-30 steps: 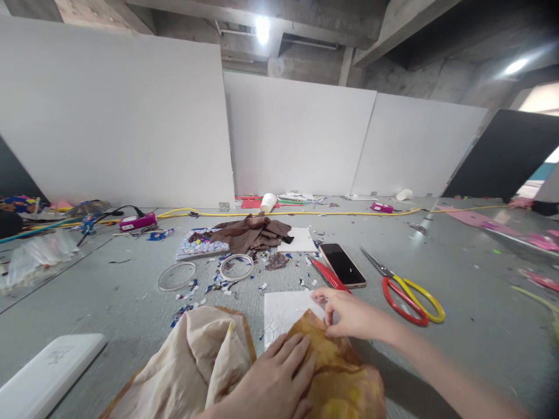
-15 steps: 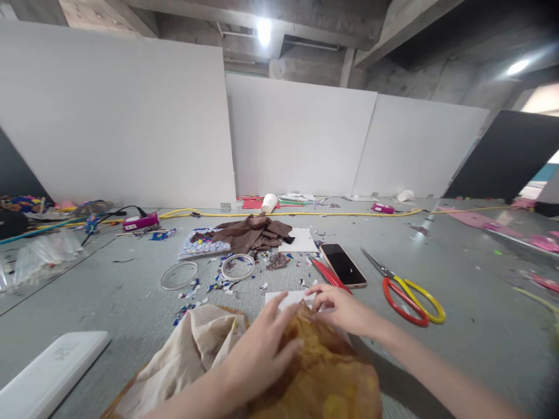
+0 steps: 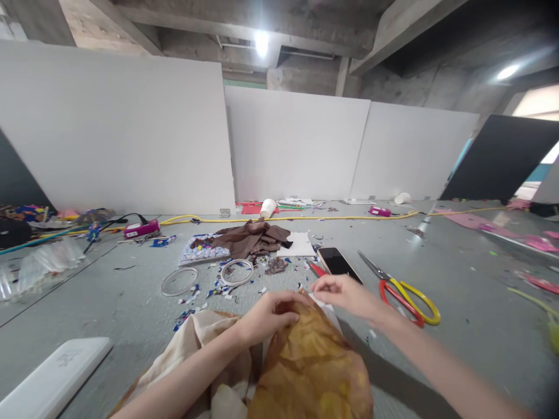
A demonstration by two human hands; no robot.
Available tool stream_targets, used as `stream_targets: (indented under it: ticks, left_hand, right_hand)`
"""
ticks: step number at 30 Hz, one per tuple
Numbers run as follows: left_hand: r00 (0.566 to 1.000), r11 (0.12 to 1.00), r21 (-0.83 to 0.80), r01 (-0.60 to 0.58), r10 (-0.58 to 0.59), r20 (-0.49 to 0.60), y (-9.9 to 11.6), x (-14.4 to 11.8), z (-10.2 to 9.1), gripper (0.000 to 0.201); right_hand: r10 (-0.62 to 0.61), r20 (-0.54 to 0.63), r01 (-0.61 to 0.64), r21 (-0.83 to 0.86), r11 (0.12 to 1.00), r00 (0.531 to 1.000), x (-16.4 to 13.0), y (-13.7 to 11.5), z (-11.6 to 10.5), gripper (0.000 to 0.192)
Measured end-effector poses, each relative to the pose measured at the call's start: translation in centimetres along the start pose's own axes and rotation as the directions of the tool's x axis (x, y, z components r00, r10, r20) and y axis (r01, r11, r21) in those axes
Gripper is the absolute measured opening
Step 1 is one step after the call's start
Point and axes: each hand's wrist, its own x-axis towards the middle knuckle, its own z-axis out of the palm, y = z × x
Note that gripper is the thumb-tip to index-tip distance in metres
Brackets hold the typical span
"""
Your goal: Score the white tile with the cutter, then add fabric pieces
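An orange-brown dyed cloth (image 3: 312, 366) lies over a white sheet whose corner (image 3: 325, 305) shows at its far end, on the grey floor in front of me. My left hand (image 3: 268, 314) grips the cloth's far left edge. My right hand (image 3: 347, 294) pinches the far right edge near the sheet's corner. A cream cloth (image 3: 196, 349) is bunched under my left forearm.
Just beyond my right hand lie a phone (image 3: 338, 263), a red tool (image 3: 318, 270) and red-and-yellow scissors (image 3: 404, 291). Farther off are a brown cloth (image 3: 253, 237), two rings (image 3: 236, 271), paper scraps and a yellow cable (image 3: 279, 218). A white board (image 3: 52, 378) lies at the near left.
My left hand slid from flat on the orange cloth forward to its far edge and closed on it. The cloth now covers most of the white sheet. My right hand rose slightly.
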Motion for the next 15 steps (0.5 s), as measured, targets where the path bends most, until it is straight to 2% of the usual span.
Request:
stream_targets:
  ticks: [2,3,4,5,7,9,12,15]
  left_hand:
    - [0.999,0.999,0.019,0.045,-0.045,-0.005,0.1,0.2,-0.2,0.030]
    - [0.998,0.998,-0.001,0.069,-0.069,-0.006,0.1,0.3,-0.3,0.031]
    - [0.996,0.996,-0.033,0.086,-0.086,-0.006,0.0,0.3,-0.4,0.033]
    - [0.995,0.993,-0.072,0.094,-0.095,-0.007,-0.1,0.4,-0.4,0.034]
    - [0.996,0.985,-0.151,0.088,-0.092,-0.017,-0.3,0.5,-0.5,0.034]
    - [0.996,0.977,-0.202,0.073,-0.080,-0.028,-0.5,0.5,-0.6,0.033]
    - [0.996,0.973,-0.222,0.061,-0.073,-0.047,-0.7,0.7,-0.6,0.032]
    - [0.995,0.977,-0.204,0.061,-0.076,-0.065,-0.8,0.7,-0.7,0.033]
  right_hand:
    - [0.049,-0.086,-0.072,-0.286,0.955,0.995,0.0,1.0,-3.5,0.022]
    - [0.110,-0.207,-0.197,-0.467,0.862,0.972,-0.1,1.8,-5.3,0.020]
    - [0.223,-0.334,-0.388,-0.597,0.702,0.916,-0.2,2.8,-7.1,0.017]
    - [0.295,-0.387,-0.483,-0.620,0.619,0.874,-0.4,4.0,-8.6,0.013]
    - [0.405,-0.429,-0.589,-0.618,0.521,0.808,-0.9,6.5,-10.6,0.003]
    - [0.458,-0.430,-0.624,-0.614,0.483,0.778,-1.4,8.9,-11.2,0.011]
    - [0.467,-0.431,-0.631,-0.609,0.481,0.772,-1.7,11.5,-10.7,0.017]
    - [0.453,-0.447,-0.635,-0.588,0.502,0.771,-1.7,12.9,-10.1,0.016]
